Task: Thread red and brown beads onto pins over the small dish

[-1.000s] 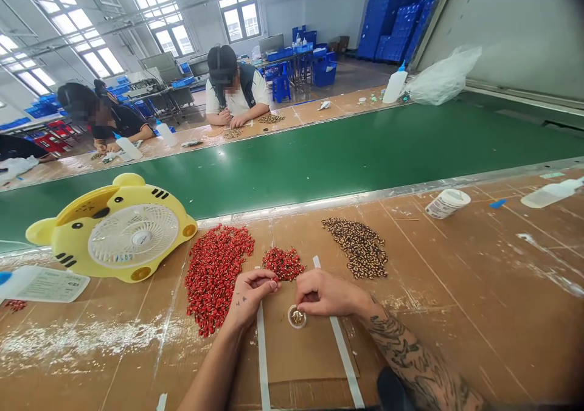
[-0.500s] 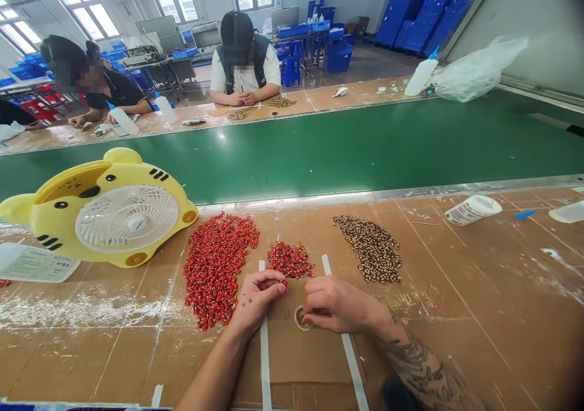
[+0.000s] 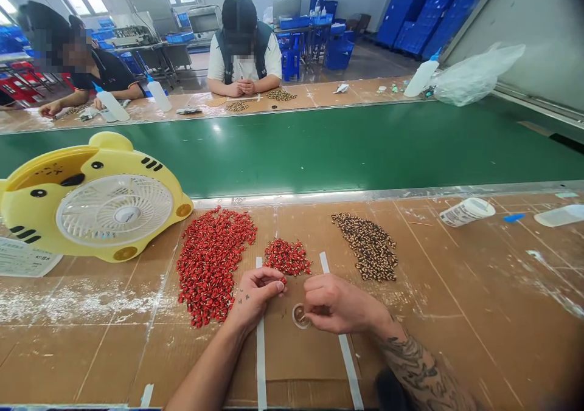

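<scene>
My left hand (image 3: pixel 258 292) pinches a small red piece (image 3: pixel 283 281) between thumb and fingertips. Just in front of it lies a small heap of red pieces (image 3: pixel 287 257), with a larger red heap (image 3: pixel 214 265) to the left. My right hand (image 3: pixel 337 304) is closed, its fingertips at the right rim of a small clear round dish (image 3: pixel 295 320). Whatever those fingers hold is too small or hidden to name. Both hands are over a cardboard sheet (image 3: pixel 305 359) with white tape strips along its sides. A heap of dark and gold pieces (image 3: pixel 367 247) lies beyond my right hand.
A yellow animal-shaped fan (image 3: pixel 41 210) stands at the left. A white tub (image 3: pixel 468 212) lies tipped at the right, near a blue cap (image 3: pixel 514 218). Beyond the green belt (image 3: pixel 365 140), two people (image 3: pixel 241 52) sit at the far bench with squeeze bottles (image 3: pixel 159 95).
The view has shifted slightly, so the fan and heaps appear further left. Both hands keep nearly the same pose. At the far left, a co-worker's hand has moved left.
</scene>
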`<move>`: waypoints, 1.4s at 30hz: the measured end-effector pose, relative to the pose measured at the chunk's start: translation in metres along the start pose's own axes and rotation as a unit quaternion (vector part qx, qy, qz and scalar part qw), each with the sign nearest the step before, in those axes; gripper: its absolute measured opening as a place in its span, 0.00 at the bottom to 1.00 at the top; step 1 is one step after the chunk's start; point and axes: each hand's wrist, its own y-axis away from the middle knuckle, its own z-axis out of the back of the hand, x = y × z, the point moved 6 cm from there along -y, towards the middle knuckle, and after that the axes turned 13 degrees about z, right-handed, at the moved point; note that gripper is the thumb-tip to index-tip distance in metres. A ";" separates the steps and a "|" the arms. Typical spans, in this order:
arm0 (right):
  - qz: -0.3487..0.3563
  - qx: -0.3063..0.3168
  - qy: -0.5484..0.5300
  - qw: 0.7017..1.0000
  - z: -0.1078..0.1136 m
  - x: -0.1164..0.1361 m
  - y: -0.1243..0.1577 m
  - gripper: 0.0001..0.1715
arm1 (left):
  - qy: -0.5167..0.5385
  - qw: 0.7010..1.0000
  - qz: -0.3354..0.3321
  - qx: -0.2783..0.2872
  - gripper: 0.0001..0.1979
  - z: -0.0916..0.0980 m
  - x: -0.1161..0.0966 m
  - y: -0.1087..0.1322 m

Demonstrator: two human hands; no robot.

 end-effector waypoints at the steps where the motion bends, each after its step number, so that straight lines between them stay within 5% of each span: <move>1: -0.003 -0.017 -0.011 1.000 0.004 0.001 0.001 0.09 | -0.004 1.000 -0.003 -0.001 0.11 0.000 0.000 0.000; 7: -0.031 -0.237 -0.010 0.971 0.036 0.002 0.010 0.12 | -0.056 0.998 -0.004 -0.009 0.10 0.001 0.004 -0.001; 10: -0.056 -0.271 0.019 0.961 0.036 0.001 0.012 0.12 | -0.082 0.997 0.000 -0.008 0.10 0.001 0.005 -0.001; 32: -0.090 -0.241 0.042 0.965 0.033 -0.005 0.010 0.17 | -0.097 0.995 -0.013 0.003 0.08 0.000 0.004 0.000; 34: -0.094 -0.196 0.024 0.976 0.032 -0.005 0.009 0.17 | -0.081 0.997 -0.015 0.007 0.08 0.001 0.004 -0.001; 38: -0.120 -0.008 -0.026 0.992 0.014 -0.010 0.006 0.16 | -0.053 0.998 -0.012 0.016 0.08 0.002 0.006 -0.003; 40: -0.146 0.004 -0.014 0.989 0.020 -0.017 0.011 0.14 | -0.043 0.999 -0.014 0.012 0.09 0.003 0.006 -0.005; 42: -0.203 -0.054 0.048 0.976 0.043 -0.030 0.022 0.12 | -0.037 0.999 -0.018 0.008 0.09 0.004 0.005 -0.006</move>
